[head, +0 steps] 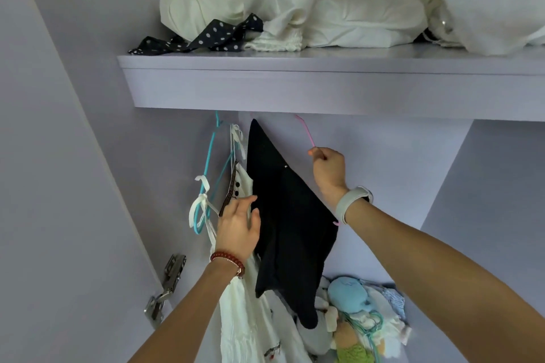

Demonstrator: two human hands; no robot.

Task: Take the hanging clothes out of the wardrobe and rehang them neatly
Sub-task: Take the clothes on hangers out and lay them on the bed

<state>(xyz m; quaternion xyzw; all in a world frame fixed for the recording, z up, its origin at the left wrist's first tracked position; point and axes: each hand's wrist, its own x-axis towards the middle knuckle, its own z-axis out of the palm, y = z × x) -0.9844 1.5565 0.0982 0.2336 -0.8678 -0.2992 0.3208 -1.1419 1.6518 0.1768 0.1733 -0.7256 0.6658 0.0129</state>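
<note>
A black garment [290, 215] hangs tilted on a pink hanger [305, 130] under the wardrobe shelf [295, 88]. My right hand [328, 172] pinches the pink hanger's wire just below its hook. My left hand [239, 230], fingers spread, touches the black garment's left edge. To the left hangs a white dress [250, 318] with ribbon ties, on a teal hanger [208, 168]. The rail itself is hidden behind the shelf front.
Crumpled white fabric [295, 0] and a black polka-dot strip [206, 38] lie on the shelf above. Soft toys and small clothes [356, 315] are heaped on the wardrobe floor at lower right. A metal door hinge [166, 286] sits on the left wall.
</note>
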